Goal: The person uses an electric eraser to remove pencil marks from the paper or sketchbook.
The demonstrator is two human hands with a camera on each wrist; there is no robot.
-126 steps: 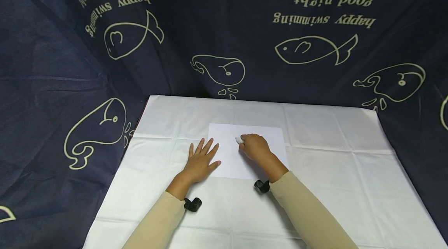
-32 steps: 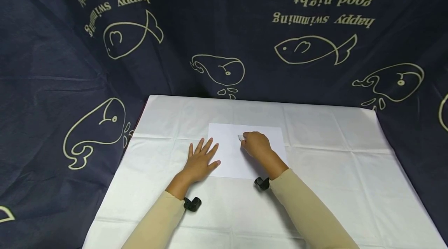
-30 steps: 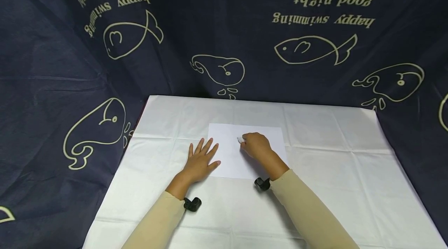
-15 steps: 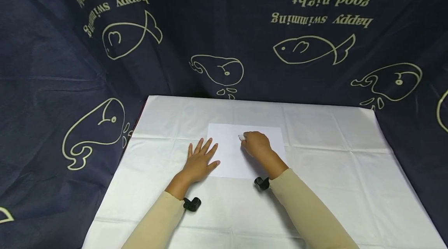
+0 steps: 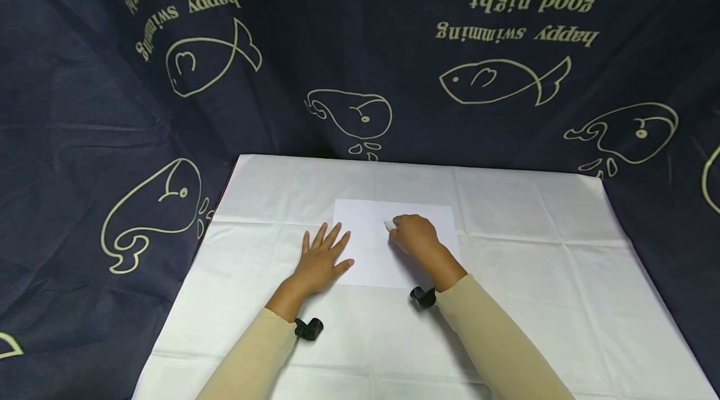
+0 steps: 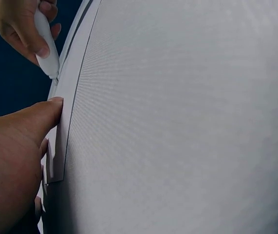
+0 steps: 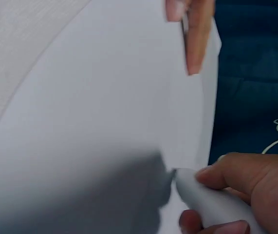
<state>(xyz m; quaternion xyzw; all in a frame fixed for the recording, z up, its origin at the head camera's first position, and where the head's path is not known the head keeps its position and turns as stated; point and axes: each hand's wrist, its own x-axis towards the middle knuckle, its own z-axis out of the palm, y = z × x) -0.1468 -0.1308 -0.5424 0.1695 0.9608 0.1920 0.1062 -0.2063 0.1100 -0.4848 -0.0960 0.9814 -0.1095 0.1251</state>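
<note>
A sheet of white paper (image 5: 368,265) lies flat on the table, no marks readable on it in the head view. My left hand (image 5: 319,264) rests on its left edge, fingers spread and straight. Over the upper middle of the sheet, my right hand (image 5: 416,237) grips a thick-bodied white correction pen (image 5: 389,225), thumb and fingers curled round it. In the left wrist view the pen (image 6: 48,48) tilts down, its thin metal tip right at the paper. The pen (image 7: 202,195) also shows in the right wrist view, its tip beside the hand's shadow.
A creased white cloth (image 5: 523,300) covers the table. Behind and to the left hangs a dark blue curtain (image 5: 360,25) with fish and whale drawings. A small black camera (image 5: 309,329) sits at the left wrist, another camera (image 5: 423,297) at the right.
The right hand with the correction pen has shifted slightly right since the oldest frame, with small back-and-forth strokes, most recently slightly toward the body. The left hand stays put.
</note>
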